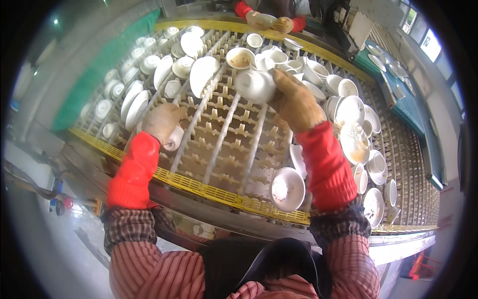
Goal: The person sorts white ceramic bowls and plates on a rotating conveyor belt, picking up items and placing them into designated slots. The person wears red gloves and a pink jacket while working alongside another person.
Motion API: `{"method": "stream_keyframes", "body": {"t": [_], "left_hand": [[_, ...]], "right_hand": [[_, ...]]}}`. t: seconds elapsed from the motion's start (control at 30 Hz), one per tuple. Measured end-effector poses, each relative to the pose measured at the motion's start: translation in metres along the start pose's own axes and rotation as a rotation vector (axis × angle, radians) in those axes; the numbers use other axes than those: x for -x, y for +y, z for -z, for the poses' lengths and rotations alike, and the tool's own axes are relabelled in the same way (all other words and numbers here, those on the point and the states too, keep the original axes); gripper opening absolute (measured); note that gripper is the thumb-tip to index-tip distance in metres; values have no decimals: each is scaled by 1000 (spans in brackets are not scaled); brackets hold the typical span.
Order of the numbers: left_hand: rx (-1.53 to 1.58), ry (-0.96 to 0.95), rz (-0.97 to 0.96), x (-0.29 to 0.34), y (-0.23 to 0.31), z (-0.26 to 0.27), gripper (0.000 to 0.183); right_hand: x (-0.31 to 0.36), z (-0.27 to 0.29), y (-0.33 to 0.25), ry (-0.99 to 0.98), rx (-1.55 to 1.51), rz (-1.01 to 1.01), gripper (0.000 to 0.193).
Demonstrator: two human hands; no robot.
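Observation:
Above the middle of a conveyor of pale pegs (226, 129), my right hand (298, 102), in a tan glove, grips a white bowl (255, 86), slightly smeared by motion. Lower on the left, my gloved left hand (162, 122) is closed round a small white cup (174, 139) close to the pegs; part of the cup is hidden. White plates (203, 75) stand tilted between the pegs just beyond the left hand. Past the right hand lies a bowl with brown food residue (240, 59). Both forearms wear red sleeve covers.
Upturned small bowls (103, 109) sit in rows at the left, by a green curtain (102, 70). Soiled dishes (354, 142) crowd the right, and a residue-flecked bowl (288, 189) lies near the yellow front edge (224, 198). Across the conveyor, another person's gloved hands (269, 22) hold a dish.

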State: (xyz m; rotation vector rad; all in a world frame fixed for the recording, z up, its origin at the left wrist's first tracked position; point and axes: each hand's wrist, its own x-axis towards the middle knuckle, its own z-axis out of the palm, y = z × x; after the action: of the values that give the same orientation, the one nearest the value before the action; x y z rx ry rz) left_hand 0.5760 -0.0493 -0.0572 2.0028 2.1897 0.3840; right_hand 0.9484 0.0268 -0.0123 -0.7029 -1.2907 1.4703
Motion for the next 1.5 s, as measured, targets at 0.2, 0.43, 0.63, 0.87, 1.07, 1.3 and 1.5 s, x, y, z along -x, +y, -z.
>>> {"method": "stream_keyframes", "body": {"t": [0.2,0.43,0.63,0.87,1.07,1.3,1.5], "left_hand": [[-211,276,-316,36,79,4,67],[8,-350,-908,72,243,-49,74],[158,-423,-994,72,248,-106,44],[-1,96,-938,41,166,-31,39],[17,268,146,-11,54,13,56],[-268,103,476,-7,37,-4,66],[-115,280,491,-12,53,-12,62]], "right_hand": [[26,84,55,287,764,374,54],[30,182,71,54,1284,247,42],[31,159,53,-43,1635,35,28],[55,150,54,-71,1671,209,55],[43,148,63,-16,1581,-34,45],[92,114,9,48,939,-323,53],[63,41,3,-36,-316,-465,56]]}}
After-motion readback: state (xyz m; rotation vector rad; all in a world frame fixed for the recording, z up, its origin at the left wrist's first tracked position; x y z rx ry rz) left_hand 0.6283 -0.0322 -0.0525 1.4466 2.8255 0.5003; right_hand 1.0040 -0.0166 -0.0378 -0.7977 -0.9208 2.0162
